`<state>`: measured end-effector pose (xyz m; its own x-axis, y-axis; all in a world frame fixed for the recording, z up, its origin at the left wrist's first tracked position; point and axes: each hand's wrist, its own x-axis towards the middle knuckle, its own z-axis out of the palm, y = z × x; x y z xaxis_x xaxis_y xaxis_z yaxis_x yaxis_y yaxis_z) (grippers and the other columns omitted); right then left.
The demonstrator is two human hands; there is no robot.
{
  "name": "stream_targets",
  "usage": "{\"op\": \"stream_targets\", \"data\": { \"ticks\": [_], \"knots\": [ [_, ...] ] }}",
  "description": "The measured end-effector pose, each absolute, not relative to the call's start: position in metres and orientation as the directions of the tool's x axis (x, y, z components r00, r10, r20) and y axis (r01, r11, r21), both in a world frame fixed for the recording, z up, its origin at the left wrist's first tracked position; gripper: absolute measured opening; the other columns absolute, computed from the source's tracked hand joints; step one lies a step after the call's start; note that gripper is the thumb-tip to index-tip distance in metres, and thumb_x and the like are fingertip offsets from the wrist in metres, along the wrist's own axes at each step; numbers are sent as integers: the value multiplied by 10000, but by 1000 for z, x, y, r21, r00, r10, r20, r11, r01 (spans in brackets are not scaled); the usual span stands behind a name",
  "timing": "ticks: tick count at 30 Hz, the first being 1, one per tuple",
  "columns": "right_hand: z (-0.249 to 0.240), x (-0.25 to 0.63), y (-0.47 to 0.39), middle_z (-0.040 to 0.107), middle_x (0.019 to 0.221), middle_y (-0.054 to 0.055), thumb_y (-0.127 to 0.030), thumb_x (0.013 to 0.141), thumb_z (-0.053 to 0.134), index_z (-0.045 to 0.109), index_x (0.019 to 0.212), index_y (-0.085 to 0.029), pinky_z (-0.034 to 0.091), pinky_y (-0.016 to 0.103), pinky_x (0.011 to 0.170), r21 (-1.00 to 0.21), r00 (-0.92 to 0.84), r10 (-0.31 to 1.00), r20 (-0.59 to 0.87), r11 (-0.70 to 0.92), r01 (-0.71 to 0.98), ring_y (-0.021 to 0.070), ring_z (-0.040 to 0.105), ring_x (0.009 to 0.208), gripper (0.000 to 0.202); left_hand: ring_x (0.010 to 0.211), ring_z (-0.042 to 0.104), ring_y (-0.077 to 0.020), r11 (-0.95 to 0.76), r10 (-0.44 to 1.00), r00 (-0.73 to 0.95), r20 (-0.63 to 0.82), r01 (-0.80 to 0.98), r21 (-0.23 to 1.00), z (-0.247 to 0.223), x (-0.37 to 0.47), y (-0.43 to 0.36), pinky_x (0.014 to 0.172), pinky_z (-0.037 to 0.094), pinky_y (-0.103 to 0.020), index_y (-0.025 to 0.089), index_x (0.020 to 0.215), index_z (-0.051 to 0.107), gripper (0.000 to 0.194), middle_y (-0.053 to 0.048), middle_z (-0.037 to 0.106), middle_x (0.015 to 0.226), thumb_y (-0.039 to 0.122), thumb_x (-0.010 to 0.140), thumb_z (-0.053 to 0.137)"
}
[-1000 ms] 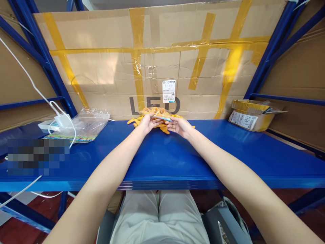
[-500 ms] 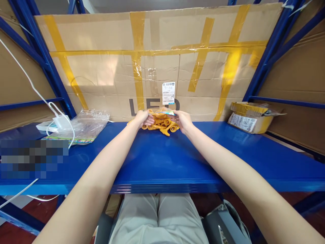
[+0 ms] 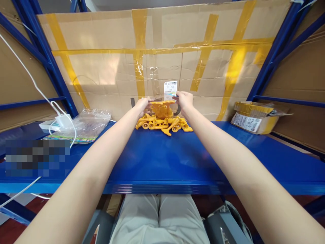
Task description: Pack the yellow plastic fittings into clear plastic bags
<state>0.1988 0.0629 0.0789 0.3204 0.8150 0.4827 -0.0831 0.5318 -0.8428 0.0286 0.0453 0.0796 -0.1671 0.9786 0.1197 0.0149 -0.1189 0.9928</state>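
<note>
A clear plastic bag [image 3: 162, 98] with a coloured strip is stretched between my two hands. My left hand [image 3: 143, 106] has its fingers closed on the bag's left side. On the right, my right hand [image 3: 185, 100] pinches the bag near the coloured strip. Orange-yellow plastic pieces show in and just under the bag. Below lies a pile of orange-yellow plastic pieces [image 3: 166, 126], tube-like with round hollow ends, on the blue shelf [image 3: 162, 159]. Part of the pile is hidden behind my left hand.
Behind stands a large taped cardboard sheet [image 3: 109, 74]. At left lie another clear plastic bag [image 3: 88, 123] and a white plug with cables [image 3: 63, 121]. A small cardboard box [image 3: 250, 118] sits at right. Blue posts [image 3: 269, 51] frame both sides.
Both hands have risen, lifting the bag. More yellow pieces now lie spread on the shelf beneath it, and the pile is wider to the right.
</note>
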Motion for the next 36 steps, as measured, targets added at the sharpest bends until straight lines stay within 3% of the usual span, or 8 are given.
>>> {"op": "stream_targets", "data": {
  "ticks": [5, 11, 16, 21, 24, 29, 33, 36],
  "knots": [
    [97, 207, 76, 552, 699, -31, -191, 845, 521, 560, 663, -172, 469, 237, 711, -680, 235, 671, 703, 731, -53, 109, 602, 806, 188, 1191, 528, -280, -209, 965, -162, 207, 7, 978, 87, 29, 43, 916, 485, -445, 219, 1035, 642, 245, -92, 602, 1259, 385, 873, 564],
    [101, 219, 46, 613, 788, -18, -374, 872, 527, 614, 757, -178, 477, 251, 737, -632, 220, 647, 730, 762, -142, 121, 635, 887, 244, 1283, 470, -289, -462, 881, -85, 466, 62, 885, 93, 21, 37, 988, 425, -490, 244, 1182, 607, 375, -67, 589, 1305, 469, 888, 545],
    [84, 226, 14, 699, 828, 62, -722, 796, 458, 666, 814, -187, 523, 325, 721, -743, 54, 787, 615, 601, -295, 201, 674, 860, 573, 1344, 407, -292, -701, 712, 28, 702, 93, 707, 88, 19, 30, 1086, 315, -493, 239, 1272, 574, 563, -65, 549, 1373, 617, 860, 506],
    [59, 230, -6, 724, 920, 93, -809, 758, 399, 693, 933, -198, 520, 404, 808, -817, -89, 844, 529, 478, -323, 253, 660, 966, 700, 1402, 324, -261, -797, 604, 104, 790, 92, 597, 67, 25, 5, 1153, 211, -447, 262, 1359, 518, 633, -41, 508, 1423, 659, 873, 429],
    [53, 232, -13, 714, 983, 70, -784, 788, 379, 670, 1042, -242, 516, 432, 824, -796, -60, 840, 538, 484, -362, 258, 642, 1010, 666, 1413, 300, -262, -791, 610, 185, 771, 74, 608, 48, 26, -8, 1164, 197, -437, 270, 1346, 542, 612, -29, 471, 1453, 638, 863, 465],
    [48, 241, -5, 694, 936, 88, -695, 792, 517, 657, 1000, -234, 529, 456, 787, -805, 47, 870, 490, 473, -359, 276, 647, 962, 525, 1357, 398, -302, -625, 743, 353, 568, 62, 778, 26, 20, -15, 1142, 257, -430, 237, 1283, 611, 619, -49, 546, 1383, 614, 792, 595],
    [39, 247, 15, 689, 849, 41, -440, 783, 662, 644, 866, -213, 546, 396, 773, -835, 98, 921, 378, 385, -393, 216, 656, 845, 242, 1260, 512, -315, -430, 836, 409, 365, 76, 900, 22, 10, -12, 1066, 371, -419, 217, 1215, 658, 592, -71, 643, 1262, 509, 705, 734],
    [34, 247, 19, 691, 812, 8, -294, 742, 699, 642, 828, -205, 547, 345, 765, -827, 139, 917, 374, 397, -398, 174, 651, 788, 135, 1114, 624, -289, -286, 876, 390, 283, -52, 957, 23, 3, -8, 935, 485, -381, 175, 1130, 687, 537, -106, 698, 1151, 521, 720, 710]
  ]
}}
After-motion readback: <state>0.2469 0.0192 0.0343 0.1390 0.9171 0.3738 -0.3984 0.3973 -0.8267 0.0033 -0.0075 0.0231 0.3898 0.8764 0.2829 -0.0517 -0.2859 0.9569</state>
